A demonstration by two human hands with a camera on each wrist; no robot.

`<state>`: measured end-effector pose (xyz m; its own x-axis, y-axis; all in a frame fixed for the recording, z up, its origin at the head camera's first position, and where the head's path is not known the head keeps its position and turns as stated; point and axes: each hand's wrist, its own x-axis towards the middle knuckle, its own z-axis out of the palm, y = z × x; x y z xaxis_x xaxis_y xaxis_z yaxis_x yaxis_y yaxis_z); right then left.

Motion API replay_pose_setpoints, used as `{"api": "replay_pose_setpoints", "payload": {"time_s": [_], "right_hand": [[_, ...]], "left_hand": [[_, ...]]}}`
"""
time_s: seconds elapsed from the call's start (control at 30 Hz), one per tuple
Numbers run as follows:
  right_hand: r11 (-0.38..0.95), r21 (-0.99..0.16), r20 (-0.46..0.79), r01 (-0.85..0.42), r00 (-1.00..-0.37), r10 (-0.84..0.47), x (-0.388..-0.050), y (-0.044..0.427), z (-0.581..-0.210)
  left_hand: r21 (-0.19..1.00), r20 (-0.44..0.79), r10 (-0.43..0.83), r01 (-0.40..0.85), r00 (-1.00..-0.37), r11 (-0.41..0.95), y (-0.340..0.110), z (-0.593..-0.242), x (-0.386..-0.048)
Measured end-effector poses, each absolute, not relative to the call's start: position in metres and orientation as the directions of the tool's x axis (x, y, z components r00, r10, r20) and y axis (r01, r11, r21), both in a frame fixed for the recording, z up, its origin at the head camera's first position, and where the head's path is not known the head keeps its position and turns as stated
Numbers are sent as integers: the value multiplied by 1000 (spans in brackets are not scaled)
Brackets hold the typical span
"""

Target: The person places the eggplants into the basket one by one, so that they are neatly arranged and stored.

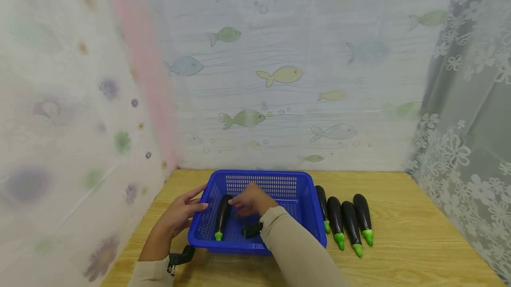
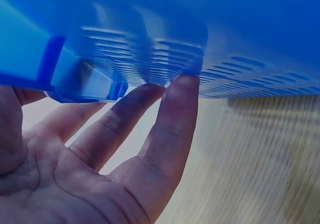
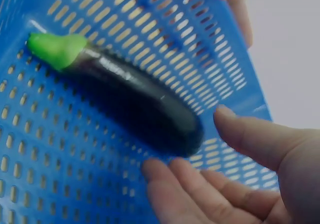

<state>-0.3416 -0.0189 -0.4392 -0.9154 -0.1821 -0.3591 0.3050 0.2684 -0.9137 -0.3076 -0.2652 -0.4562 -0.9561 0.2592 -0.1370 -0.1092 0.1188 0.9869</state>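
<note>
In the head view, a black eggplant (image 1: 222,217) with a green stem cap lies along the left side inside a blue plastic basket (image 1: 255,245). My right hand (image 1: 251,200) is inside the basket, at the eggplant's rounded end. The right wrist view shows this hand (image 3: 235,179) with thumb and fingers spread apart, a gap between them and the eggplant (image 3: 135,97). On the basket's left side, my left hand (image 1: 181,214) rests at the rim, thumb over it. Its fairly straight fingers (image 2: 170,119) touch the slotted outer wall (image 2: 175,52) in the left wrist view.
Several more eggplants (image 1: 351,225) lie side by side on the wooden table (image 1: 415,233), right of the basket. A curtain with fish prints (image 1: 287,100) hangs behind the table, with further curtains at left and right.
</note>
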Motion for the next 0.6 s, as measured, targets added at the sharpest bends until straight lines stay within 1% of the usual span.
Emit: {"api": "replay_pose_setpoints", "payload": {"time_s": [0.17,0.33,0.5,0.6], "right_hand": [[314,-915,-324,255,-927,-191,-342,-19,-423],[340,-920,-286,196,-928,-238,-336,-15,-406],[326,-933,-247,150,-928,-279,-328,-4,-393],[292,-946,-231,138,-922,-312,-325,8,-387]], "left_hand": [[987,-138,256,-111,-957,119,-266,-457,-308],[987,-141,254,-114,-957,117,-266,-456,-307],[988,-129,276,-102,-952,113,-266,-455,-306],[989,-125,282,-97,-951,112,-266,-454,-306]]}}
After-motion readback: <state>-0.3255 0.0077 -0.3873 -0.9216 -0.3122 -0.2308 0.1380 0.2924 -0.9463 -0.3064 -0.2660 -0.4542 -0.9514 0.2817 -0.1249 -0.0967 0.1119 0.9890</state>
